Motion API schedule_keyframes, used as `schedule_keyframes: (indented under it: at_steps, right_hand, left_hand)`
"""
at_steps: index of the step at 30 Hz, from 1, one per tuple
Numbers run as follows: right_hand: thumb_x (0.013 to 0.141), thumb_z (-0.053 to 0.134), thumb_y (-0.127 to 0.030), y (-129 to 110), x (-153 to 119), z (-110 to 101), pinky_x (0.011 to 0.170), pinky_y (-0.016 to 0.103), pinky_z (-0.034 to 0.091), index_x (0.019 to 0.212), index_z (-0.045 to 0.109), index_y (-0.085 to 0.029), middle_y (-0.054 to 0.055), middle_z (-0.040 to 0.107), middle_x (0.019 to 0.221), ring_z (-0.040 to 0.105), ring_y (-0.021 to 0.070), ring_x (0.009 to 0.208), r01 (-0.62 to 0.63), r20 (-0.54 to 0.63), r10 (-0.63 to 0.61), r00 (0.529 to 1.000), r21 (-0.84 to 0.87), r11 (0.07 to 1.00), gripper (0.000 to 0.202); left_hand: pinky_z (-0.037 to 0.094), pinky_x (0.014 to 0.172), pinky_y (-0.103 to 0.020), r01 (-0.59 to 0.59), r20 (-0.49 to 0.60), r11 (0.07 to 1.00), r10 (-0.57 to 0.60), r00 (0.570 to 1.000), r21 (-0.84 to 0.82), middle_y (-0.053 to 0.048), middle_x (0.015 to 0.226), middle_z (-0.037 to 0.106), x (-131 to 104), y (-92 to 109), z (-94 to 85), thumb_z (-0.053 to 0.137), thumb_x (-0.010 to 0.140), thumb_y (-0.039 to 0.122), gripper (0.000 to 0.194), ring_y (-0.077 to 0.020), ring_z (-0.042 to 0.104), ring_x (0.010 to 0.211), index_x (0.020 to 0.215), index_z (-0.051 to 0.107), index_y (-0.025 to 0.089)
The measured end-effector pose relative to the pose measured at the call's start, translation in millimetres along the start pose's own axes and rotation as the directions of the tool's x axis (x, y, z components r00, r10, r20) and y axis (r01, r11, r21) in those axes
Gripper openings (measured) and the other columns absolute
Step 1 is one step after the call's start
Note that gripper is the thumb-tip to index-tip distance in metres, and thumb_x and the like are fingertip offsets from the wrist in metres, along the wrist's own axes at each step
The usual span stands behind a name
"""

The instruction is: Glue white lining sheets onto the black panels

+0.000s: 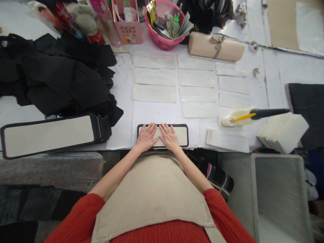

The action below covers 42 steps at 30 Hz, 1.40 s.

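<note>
Both palms — left hand, right hand — lie flat and open, hiding the middle of the black-edged panel at the table edge.

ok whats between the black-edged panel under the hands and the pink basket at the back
In the head view, between the black-edged panel and the pink basket lie rows of white strips on the white table.

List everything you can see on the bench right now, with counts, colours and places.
black-edged panel: one, white with black border, front centre, under both hands
finished panel stack: one stack, same colours, left
black fabric pile: one, far left
white strips: about eleven, laid in three columns, centre
white pad stack: one, right
glue brush: one, black handle, right of centre
pink basket: one, rear centre
beige roll: one, rear
grey bin: one, front right
left hand: flat on panel
right hand: flat on panel
</note>
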State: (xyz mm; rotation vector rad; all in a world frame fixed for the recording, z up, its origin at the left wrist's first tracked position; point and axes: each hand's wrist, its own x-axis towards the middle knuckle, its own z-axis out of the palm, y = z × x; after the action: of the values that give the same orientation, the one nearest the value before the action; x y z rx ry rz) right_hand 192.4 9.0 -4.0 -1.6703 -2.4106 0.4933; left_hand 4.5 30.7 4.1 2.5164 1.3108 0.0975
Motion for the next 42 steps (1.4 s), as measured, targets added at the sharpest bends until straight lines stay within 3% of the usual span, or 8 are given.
schedule_keyframes:
  at_steps: [7,16,24,29,32,35,37,42]
  right_hand:
    - [0.097,0.041,-0.037,3,-2,-4,0.119,0.043,0.008,0.15,0.022,-0.017,0.005,0.024,0.155,0.014,0.0191,0.145,0.01,0.001,-0.01,1.0,-0.02,1.0,0.059]
    - [0.097,0.04,-0.04,61,-32,-22,0.118,0.047,0.006,0.151,0.016,-0.015,0.007,0.021,0.156,0.013,0.0226,0.145,-0.138,-0.01,0.138,0.99,-0.086,0.987,0.064]
    - [0.096,0.039,-0.045,63,-31,-16,0.119,0.045,0.006,0.151,0.018,-0.014,0.007,0.02,0.156,0.013,0.0227,0.145,-0.148,-0.015,0.148,0.989,-0.073,0.986,0.066]
    - [0.096,0.041,-0.039,61,-33,-26,0.118,0.045,0.01,0.148,0.028,-0.014,0.008,0.029,0.154,0.018,0.0221,0.144,-0.15,-0.081,0.146,0.986,-0.046,0.988,0.059]
    - [0.097,0.038,-0.035,55,-45,-34,0.116,0.046,0.017,0.145,0.034,-0.014,0.011,0.035,0.15,0.022,0.0223,0.142,-0.323,-0.24,0.321,0.916,0.035,0.946,0.053]
    - [0.096,0.036,-0.035,48,-64,-33,0.11,0.047,0.03,0.14,0.04,-0.012,0.016,0.045,0.142,0.035,0.0254,0.135,-0.53,-0.312,0.563,0.765,0.191,0.826,0.05]
    - [0.094,0.038,-0.037,46,-75,-27,0.104,0.048,0.037,0.136,0.046,-0.011,0.019,0.051,0.135,0.043,0.028,0.129,-0.604,-0.272,0.659,0.701,0.265,0.752,0.05]
    - [0.09,0.043,-0.036,41,-81,-17,0.102,0.048,0.039,0.129,0.051,-0.008,0.021,0.055,0.128,0.049,0.0297,0.123,-0.652,-0.207,0.73,0.651,0.34,0.678,0.049]
  left_hand:
    - [0.006,0.118,-0.048,-0.013,-0.006,1.0,0.013,1.0,0.014,-0.014,0.155,0.023,1,-3,-1.5,0.036,0.092,0.043,0.066,-0.0247,0.016,0.144,0.148,0.023,0.011]
    - [0.005,0.118,-0.049,0.012,0.008,1.0,-0.012,1.0,0.004,-0.015,0.155,0.022,-7,-24,-4.3,0.037,0.092,0.045,0.069,-0.0256,0.015,0.144,0.149,0.02,0.009]
    - [0.005,0.118,-0.049,0.014,0.008,1.0,-0.013,1.0,-0.015,-0.015,0.155,0.024,-5,-26,2.0,0.039,0.091,0.046,0.07,-0.0257,0.016,0.144,0.149,0.02,0.01]
    - [0.013,0.117,-0.049,0.014,-0.071,0.998,-0.019,0.997,-0.064,-0.017,0.153,0.029,-8,-28,-6.4,0.042,0.089,0.047,0.071,-0.028,0.021,0.143,0.147,0.024,0.01]
    - [0.024,0.114,-0.049,0.198,-0.213,0.969,-0.228,0.95,-0.15,-0.019,0.148,0.035,-22,-30,-17.6,0.044,0.089,0.042,0.065,-0.0299,0.026,0.14,0.145,0.029,0.012]
    - [0.04,0.102,-0.047,0.397,-0.238,0.883,-0.454,0.859,-0.25,-0.019,0.127,0.053,-43,-33,-23.1,0.044,0.089,0.037,0.05,-0.031,0.045,0.124,0.133,0.047,0.013]
    - [0.046,0.093,-0.045,0.44,-0.178,0.852,-0.498,0.849,-0.282,-0.015,0.11,0.06,-54,-34,-22.3,0.043,0.089,0.036,0.04,-0.0299,0.054,0.109,0.121,0.056,0.016]
    - [0.049,0.084,-0.041,0.449,-0.095,0.849,-0.49,0.867,-0.279,-0.011,0.097,0.061,-65,-27,-20.3,0.043,0.088,0.03,0.034,-0.0271,0.058,0.094,0.115,0.059,0.018]
